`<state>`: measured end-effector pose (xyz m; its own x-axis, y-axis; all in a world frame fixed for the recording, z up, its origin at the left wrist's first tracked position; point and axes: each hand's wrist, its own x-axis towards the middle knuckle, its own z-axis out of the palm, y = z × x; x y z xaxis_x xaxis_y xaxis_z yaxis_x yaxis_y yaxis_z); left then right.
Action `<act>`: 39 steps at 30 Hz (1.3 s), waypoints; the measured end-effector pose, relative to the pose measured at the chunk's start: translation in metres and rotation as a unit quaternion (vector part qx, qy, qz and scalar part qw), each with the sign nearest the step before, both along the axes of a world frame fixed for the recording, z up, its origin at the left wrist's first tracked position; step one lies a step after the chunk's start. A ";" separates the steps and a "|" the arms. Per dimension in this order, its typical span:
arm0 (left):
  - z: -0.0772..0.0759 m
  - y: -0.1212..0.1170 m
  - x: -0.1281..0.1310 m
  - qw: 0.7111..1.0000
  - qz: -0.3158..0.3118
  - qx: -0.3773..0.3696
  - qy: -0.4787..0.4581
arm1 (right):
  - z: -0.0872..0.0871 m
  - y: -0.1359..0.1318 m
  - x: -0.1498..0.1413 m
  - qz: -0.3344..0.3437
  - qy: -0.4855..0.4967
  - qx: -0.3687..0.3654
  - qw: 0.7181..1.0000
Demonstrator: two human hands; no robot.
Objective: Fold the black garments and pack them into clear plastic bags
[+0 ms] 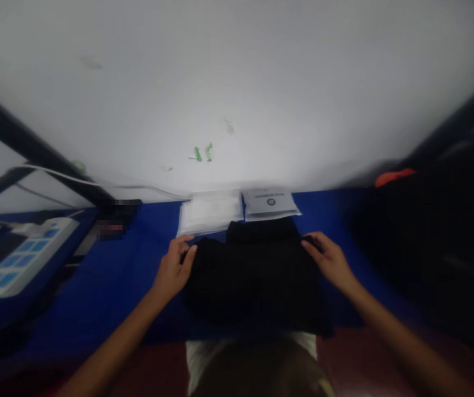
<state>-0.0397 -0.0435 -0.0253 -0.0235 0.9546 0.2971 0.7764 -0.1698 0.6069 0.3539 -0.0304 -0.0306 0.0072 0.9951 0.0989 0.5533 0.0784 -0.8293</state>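
Black cloth (pixel 257 275) spread between two hands on a blue counter (pixel 131 270)

At the far left, a white power strip (pixel 25 256) with blue socket panels lies at a slant on a blue surface. Above it, a white cable (pixel 96 183) runs rightward along the foot of the pale wall (pixel 303 99), past a dark slanting post (pixel 40 143). Near the post, a small dark object sits on the counter, blurred into blocks and too unclear to name.

Next comes the left hand (pixel 174 267), its thumb and forefinger closed on the left edge of the cloth. Behind it, near the fingertips, a stack of whitish plastic bags (pixel 212 207) lies against the wall. Small green marks (pixel 197 154) show on the wall above.

The cloth lies in the middle of the counter and reaches its front edge; a narrower part extends at the back toward a grey packet (pixel 270 204) with dark print, which lies just right of the bags.

The right hand (pixel 330 259) has the cloth's upper right edge pinched between thumb and forefinger. Farther right is a large dark heap (pixel 447 237), its details lost in shadow, with a red-orange thing (pixel 394 177) at its upper left.
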 end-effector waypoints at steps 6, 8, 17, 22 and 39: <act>0.003 0.020 0.001 0.975 -0.074 -0.123 0.170 | -0.014 0.010 0.004 0.078 -0.229 0.004 0.970; 0.006 0.021 0.005 0.966 -0.073 -0.116 0.218 | -0.012 0.009 0.004 0.094 -0.276 0.037 0.956; 0.019 0.045 0.063 0.978 -0.113 0.001 0.173 | 0.007 0.041 -0.013 0.134 -0.293 0.155 0.934; 0.009 0.065 0.075 0.977 -0.136 -0.081 0.140 | -0.004 0.063 -0.017 0.149 -0.330 0.161 0.918; 0.029 0.046 0.061 0.975 -0.217 0.004 0.044 | 0.019 0.034 0.003 0.136 -0.206 0.208 0.946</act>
